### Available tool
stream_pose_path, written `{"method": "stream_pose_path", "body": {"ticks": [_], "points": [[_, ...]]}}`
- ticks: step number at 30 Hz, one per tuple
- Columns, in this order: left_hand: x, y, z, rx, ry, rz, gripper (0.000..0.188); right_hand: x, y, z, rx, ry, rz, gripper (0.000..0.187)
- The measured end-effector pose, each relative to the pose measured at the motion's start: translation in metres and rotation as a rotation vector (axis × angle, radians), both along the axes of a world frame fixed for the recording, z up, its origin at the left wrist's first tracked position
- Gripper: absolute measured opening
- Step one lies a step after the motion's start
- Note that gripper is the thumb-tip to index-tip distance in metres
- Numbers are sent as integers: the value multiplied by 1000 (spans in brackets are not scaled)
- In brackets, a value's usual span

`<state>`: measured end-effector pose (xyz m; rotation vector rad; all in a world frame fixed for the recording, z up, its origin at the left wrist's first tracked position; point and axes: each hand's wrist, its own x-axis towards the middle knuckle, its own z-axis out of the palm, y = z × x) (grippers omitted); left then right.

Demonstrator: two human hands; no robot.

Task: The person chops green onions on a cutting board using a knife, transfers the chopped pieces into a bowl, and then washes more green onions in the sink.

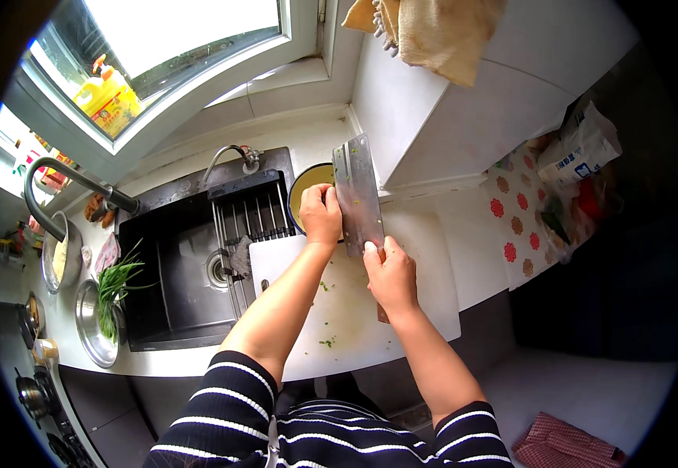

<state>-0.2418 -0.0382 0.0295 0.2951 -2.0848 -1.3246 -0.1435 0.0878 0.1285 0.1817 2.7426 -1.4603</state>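
Note:
My right hand [392, 273] is wrapped round the handle of a cleaver [357, 195]. The wide blade points away from me, and bits of chopped green cling to it. My left hand [321, 214] is beside the blade's left face, fingers curled together; whether anything is in them is hidden. Both blade and left hand are above a yellowish bowl [300, 187] with a dark rim, which they partly cover. Under my forearms lies a white cutting board [354, 331], with scattered green bits [327, 342] on it.
A black sink [175, 288] with a rack [253, 210] and a curved faucet [38, 187] is at left. Green stalks [113, 292] lie across a metal bowl [87, 320]. A white wall corner [401, 132] rises behind the board. Bags [580, 148] stand at far right.

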Motion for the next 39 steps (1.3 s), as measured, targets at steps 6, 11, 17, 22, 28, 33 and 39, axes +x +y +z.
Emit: {"method": "stream_pose_path", "body": {"ticks": [6, 11, 17, 22, 28, 33, 39], "points": [[7, 2, 32, -10, 56, -86, 9, 6, 17, 10, 29, -1, 7, 28], [9, 0, 57, 318, -116, -221, 13, 24, 32, 10, -90, 9, -42, 28], [34, -13, 41, 9, -134, -471, 42, 83, 81, -17, -449, -174, -143, 33], [48, -15, 42, 840, -204, -548, 38, 121, 118, -56, -582, -383, -266, 29], [6, -22, 36, 1070, -283, -313, 36, 128, 127, -105, -476, -401, -229, 30], [-5, -25, 23, 1348, -374, -222, 33, 115, 122, -100, 305, -239, -129, 35], [7, -22, 27, 1632, -349, -298, 63, 106, 108, -84, 623, -153, -107, 44]]}}
